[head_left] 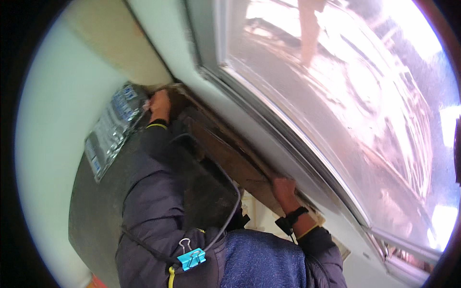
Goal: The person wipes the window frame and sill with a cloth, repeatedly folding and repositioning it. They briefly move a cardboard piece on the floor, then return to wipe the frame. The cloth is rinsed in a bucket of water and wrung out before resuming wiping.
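Note:
My left hand (160,102) is at the upper end of a long brown board (230,154), beside a clear plastic package (114,126) that bears writing. Its fingers are curled and partly hidden, and what they hold cannot be told. Lower right, my right hand (285,189) closes on the board's long edge, close to the pale wall below the window; its fingertips are hidden. A black strap with a small device (291,219) is round my right wrist. The package lies on a dark grey surface (97,212) to the left of my left sleeve.
A metal-framed window (288,118) covered with shiny, wrinkled plastic film (345,90) runs along the right. A pale wall (54,118) curves up on the left. A black cable loop hangs before my chest, with a turquoise binder clip (192,258) on it.

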A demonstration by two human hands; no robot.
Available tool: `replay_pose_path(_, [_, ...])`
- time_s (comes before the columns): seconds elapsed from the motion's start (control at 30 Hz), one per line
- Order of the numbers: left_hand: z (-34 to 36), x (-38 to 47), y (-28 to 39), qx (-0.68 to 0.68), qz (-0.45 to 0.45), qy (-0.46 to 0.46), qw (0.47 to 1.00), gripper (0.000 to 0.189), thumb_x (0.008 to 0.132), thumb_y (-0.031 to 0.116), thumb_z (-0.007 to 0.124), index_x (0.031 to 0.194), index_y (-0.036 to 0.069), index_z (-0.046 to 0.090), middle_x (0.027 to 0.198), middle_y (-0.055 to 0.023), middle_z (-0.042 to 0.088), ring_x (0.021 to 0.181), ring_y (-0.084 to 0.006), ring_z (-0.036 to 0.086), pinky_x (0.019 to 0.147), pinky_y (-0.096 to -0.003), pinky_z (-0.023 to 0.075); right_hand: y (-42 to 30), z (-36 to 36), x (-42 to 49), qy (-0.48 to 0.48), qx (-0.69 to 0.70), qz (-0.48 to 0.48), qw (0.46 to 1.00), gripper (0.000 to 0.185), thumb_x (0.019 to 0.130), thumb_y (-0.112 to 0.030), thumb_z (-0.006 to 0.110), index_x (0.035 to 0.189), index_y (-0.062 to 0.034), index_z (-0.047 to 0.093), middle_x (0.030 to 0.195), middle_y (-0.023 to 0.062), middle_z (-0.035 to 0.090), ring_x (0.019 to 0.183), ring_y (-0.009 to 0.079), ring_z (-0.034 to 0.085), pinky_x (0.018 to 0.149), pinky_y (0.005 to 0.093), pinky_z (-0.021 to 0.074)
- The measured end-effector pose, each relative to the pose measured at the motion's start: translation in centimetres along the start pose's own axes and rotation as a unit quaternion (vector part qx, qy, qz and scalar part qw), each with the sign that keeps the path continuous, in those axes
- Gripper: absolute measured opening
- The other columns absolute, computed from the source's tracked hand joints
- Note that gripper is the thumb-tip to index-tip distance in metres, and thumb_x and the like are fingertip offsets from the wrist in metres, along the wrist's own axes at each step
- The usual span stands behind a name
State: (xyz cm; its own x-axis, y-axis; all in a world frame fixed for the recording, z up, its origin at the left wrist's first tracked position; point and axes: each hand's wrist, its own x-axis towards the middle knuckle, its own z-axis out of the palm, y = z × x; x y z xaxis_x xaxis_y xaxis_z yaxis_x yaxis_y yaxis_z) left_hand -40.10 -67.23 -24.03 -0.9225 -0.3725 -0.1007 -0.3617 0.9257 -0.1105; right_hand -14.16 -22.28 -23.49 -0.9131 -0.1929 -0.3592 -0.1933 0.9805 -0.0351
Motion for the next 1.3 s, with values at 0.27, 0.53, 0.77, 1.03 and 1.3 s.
replay_pose_path(0.27, [2.5,2.2,-1.7,-0.033,0.06,0.063,0.996,0.019,0.087,0.011,0.05,0.101,0.005,0.061,0.1,-0.0205,0.064,0.091,-0.0378,0.063,0.075,-0.0463,0.0524,0.3,-1.1,-5.0,0.112,0.098,0.038,0.988,0.027,0.079,-0.02,0.055,0.104,-0.0134,0.06,0.076,0.0124,0.065,0.066,0.0309,0.064,0.052,0.0431,0.0497])
replay_pose_path(0.53, [-5.0,-7.0,2.3,-0.011,0.24,0.179,0.954,0.026,0.084,0.021,0.058,0.108,0.01,0.058,0.096,-0.0168,0.064,0.093,-0.0343,0.061,0.075,-0.0446,0.0517,6.1,1.4,-21.4,-0.018,0.172,0.112,0.979,0.029,0.086,-0.042,0.052,0.089,-0.0151,0.064,0.077,0.011,0.066,0.072,0.0333,0.063,0.059,0.0475,0.0478])
replay_pose_path(0.77, [-8.6,-25.5,10.4,-0.007,0.484,-0.025,0.875,0.026,0.083,0.029,0.051,0.085,0.011,0.07,0.089,-0.0124,0.067,0.086,-0.0336,0.064,0.07,-0.0453,0.0519,6.7,7.3,-29.7,-0.082,0.195,0.143,0.967,0.036,0.086,-0.047,0.052,0.077,-0.0148,0.067,0.075,0.0117,0.065,0.071,0.0338,0.063,0.061,0.0469,0.0483])
replay_pose_path(1.03, [-4.9,-49.9,14.2,-0.155,0.552,-0.136,0.808,0.035,0.078,0.006,0.052,0.112,0.011,0.058,0.101,-0.0176,0.062,0.096,-0.0368,0.058,0.078,-0.0465,0.0478,7.2,12.6,-39.7,-0.006,0.199,0.174,0.965,0.021,0.086,-0.031,0.054,0.089,-0.0141,0.065,0.08,0.0147,0.065,0.077,0.0359,0.062,0.064,0.0473,0.0484])
replay_pose_path(1.3, [1.3,-63.2,21.0,-0.133,0.649,-0.221,0.716,0.031,0.077,0.015,0.054,0.106,0.007,0.06,0.109,-0.015,0.059,0.104,-0.0342,0.055,0.088,-0.0442,0.0442,6.8,19.3,-54.1,0.036,0.297,0.286,0.91,0.022,0.085,-0.031,0.056,0.088,-0.0117,0.066,0.079,0.0168,0.065,0.075,0.0384,0.062,0.063,0.0488,0.0479])
